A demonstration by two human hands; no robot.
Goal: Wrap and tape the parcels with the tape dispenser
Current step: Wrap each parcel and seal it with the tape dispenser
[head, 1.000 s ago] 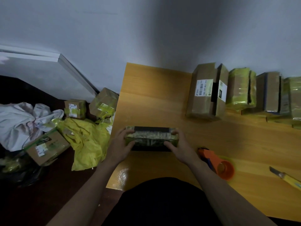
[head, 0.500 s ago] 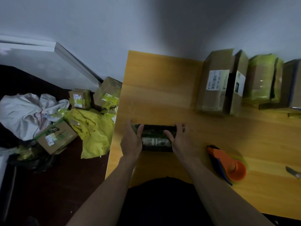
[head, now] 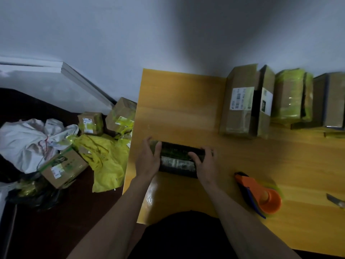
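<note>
A long dark green parcel (head: 177, 161) wrapped in shiny film lies flat near the left front of the wooden table (head: 183, 113). My left hand (head: 148, 161) holds its left end, thumb over the top and fingers along the far side. At the other end, my right hand (head: 206, 165) grips it with the thumb on top and the fingers curled over the far edge. The orange tape dispenser (head: 259, 193) lies on the table to the right of my right forearm, untouched.
Several cardboard parcels (head: 240, 101), some in yellow-green tape (head: 289, 98), stand along the back right of the table. A utility knife (head: 336, 200) lies at the right edge. On the floor to the left are more parcels (head: 63, 167), a yellow bag (head: 106, 159) and white cloth (head: 24, 141).
The parcel has been tipped from standing on its long edge to lying flat. Both hands stayed at its ends, shifting their hold. The view has swung slightly left.
</note>
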